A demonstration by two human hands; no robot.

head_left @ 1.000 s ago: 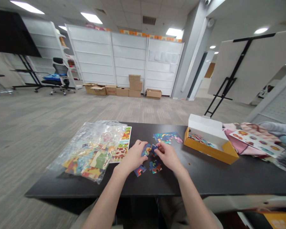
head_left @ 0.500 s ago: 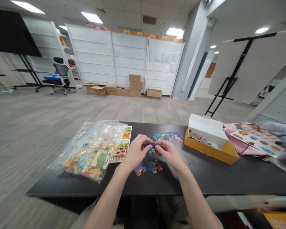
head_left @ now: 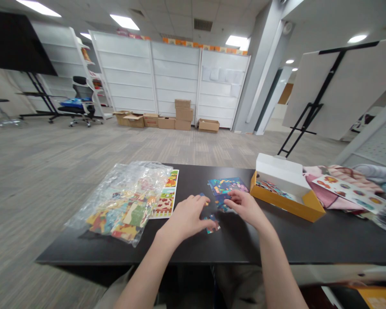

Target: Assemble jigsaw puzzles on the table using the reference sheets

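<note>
A partly joined blue jigsaw puzzle (head_left: 227,184) lies flat on the black table. My right hand (head_left: 247,208) is at its lower edge, thumb and fingertips on dark blue puzzle pieces (head_left: 221,201). Whether these interlock with the larger section I cannot tell. My left hand (head_left: 188,216) hovers to the left with its thumb and fingers apart, nothing visible between them. Under its thumb lies a loose multicoloured puzzle piece (head_left: 214,225). Another small piece (head_left: 206,203) shows beside its fingertips, partly hidden.
On the left, a clear plastic bag (head_left: 125,206) of colourful pieces overlaps a farm-picture sheet (head_left: 166,201). At the right stands an open yellow box (head_left: 283,206) holding more pieces. Beyond it are pink cloths (head_left: 328,195) and a sticker sheet (head_left: 349,193). The table's (head_left: 154,253) front edge is close.
My hands, together on a dark blue piece before, have separated. The right carried blue pieces up to the joined section; the left moved slightly down over the loose pieces and opened.
</note>
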